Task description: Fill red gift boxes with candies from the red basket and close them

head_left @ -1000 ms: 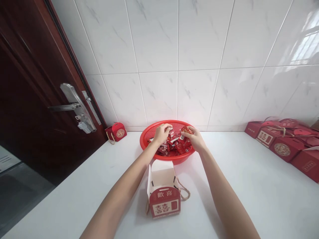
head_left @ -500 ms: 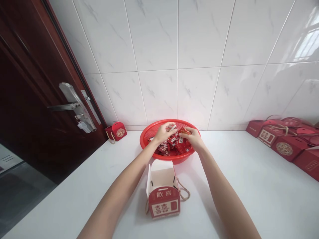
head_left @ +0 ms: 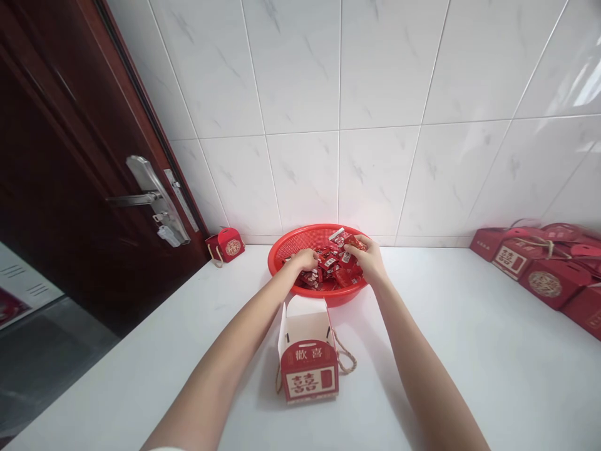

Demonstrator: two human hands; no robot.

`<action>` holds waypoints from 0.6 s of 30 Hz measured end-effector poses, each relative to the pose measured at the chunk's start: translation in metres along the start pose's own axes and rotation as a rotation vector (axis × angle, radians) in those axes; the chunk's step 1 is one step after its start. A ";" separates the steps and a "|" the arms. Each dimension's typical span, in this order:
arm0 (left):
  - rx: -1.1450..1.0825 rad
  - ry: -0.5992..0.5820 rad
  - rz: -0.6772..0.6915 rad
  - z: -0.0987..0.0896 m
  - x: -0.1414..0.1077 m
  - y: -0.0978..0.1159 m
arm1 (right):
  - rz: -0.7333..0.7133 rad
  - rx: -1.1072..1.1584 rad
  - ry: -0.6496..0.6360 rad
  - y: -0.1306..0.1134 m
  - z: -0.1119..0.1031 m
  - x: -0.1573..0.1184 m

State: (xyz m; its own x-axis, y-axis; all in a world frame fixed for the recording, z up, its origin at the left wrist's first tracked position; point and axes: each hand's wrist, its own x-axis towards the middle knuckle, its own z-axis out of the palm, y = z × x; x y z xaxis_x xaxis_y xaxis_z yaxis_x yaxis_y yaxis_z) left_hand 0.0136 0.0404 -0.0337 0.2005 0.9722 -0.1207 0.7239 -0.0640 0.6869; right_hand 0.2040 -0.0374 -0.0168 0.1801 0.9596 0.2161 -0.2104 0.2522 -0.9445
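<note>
though partly hidden, red packets (head_left: pixel 355 243) between the right fingers (head_left: pixel 364 241) (left fingers (head_left: pixel 310 256) low in basket (head_left: pixel 328 295), grip unclear)

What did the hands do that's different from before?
The left hand moved down into the red basket. It seems to have let go of a white-edged packet, now at the fingers of the right hand beside a red packet. The basket and open box stayed put.

The open box (head_left: pixel 308 376) reads "歡喜" on its flap and "囍" on its front label. A stacked box (head_left: pixel 508 260) at right also shows "囍". Print on the red packets (head_left: pixel 345 276) is too small to read.
</note>
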 end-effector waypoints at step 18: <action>0.217 -0.180 0.232 0.017 0.012 0.004 | 0.002 0.030 -0.006 -0.001 0.001 0.000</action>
State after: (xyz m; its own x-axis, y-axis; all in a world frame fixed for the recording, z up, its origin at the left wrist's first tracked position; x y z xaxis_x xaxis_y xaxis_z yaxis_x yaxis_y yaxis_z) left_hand 0.0298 0.0482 -0.0447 0.4747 0.8722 -0.1176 0.7651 -0.3430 0.5450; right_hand 0.2034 -0.0375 -0.0156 0.1735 0.9609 0.2157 -0.2394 0.2536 -0.9372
